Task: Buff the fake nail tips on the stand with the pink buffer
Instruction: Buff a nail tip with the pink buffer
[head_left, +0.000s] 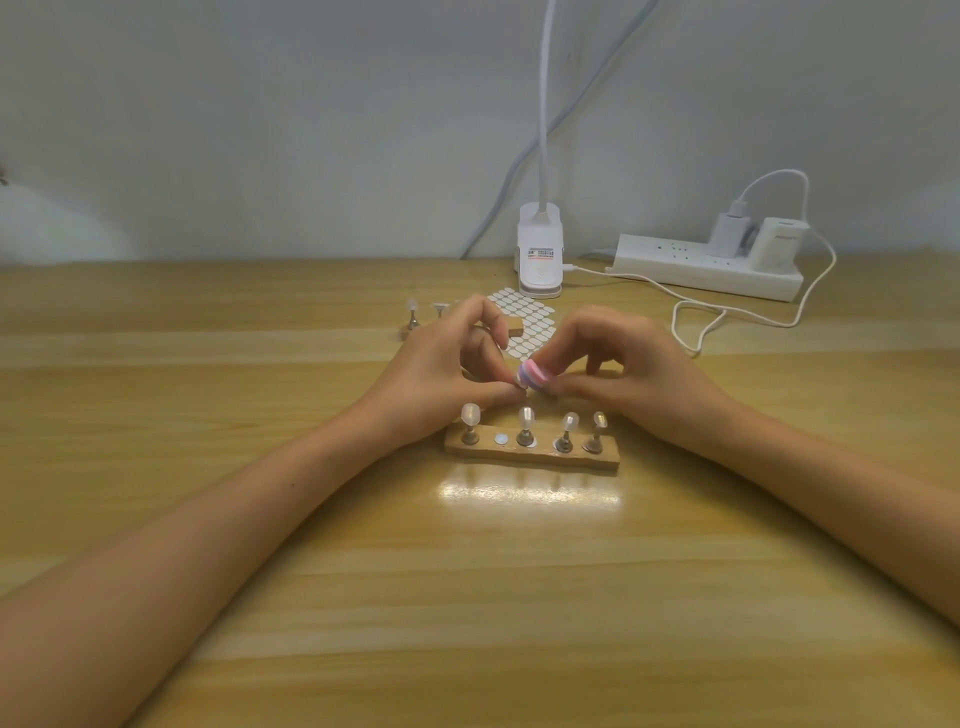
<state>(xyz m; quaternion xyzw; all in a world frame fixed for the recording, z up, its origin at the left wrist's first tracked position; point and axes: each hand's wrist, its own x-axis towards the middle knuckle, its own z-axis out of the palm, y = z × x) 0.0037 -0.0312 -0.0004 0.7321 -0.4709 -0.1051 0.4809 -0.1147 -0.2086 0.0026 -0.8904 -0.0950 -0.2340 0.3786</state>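
1. Two bare hands meeting over the middle of the table, just behind the near stand: left hand (447, 364) and right hand (623, 358), forearms coming in from the lower corners.
2. Pinched between the right thumb and curled fingers: a small pink buffer block (532, 376) with lilac and white layers, its rounded end turned toward the left hand.
3. Pinched between the left thumb and a fingertip: a tiny pale piece touching the buffer's end, mostly hidden, too small to identify. Other left fingers curled and raised above it.
4. Just in front of both hands: a low, wavy-edged wooden stand (530, 456) carrying four translucent, milky fake nail tips (526, 415), each on a short metal peg. The two on the left upright, the two on the right leaning slightly.
5. Between the first and second pegs from the left: one bare round pale disc (500, 440) set in the stand's top.
6. Underneath: a glossy light wooden table (260, 519) with grain running side to side, and a bright reflection just in front of the stand.
7. Farther back, partly hidden by the left hand: a second wooden holder (410, 332) with tipped pegs, beside a sheet of white oval stickers (524, 322).
8. Along the far edge: a white clip lamp (540, 254) with a flexible neck rising out of view, a white power strip (675, 265) with two white plugs, and a white cable (727, 312) looping across the wood.
9. Behind everything: a plain pale grey wall (260, 104).
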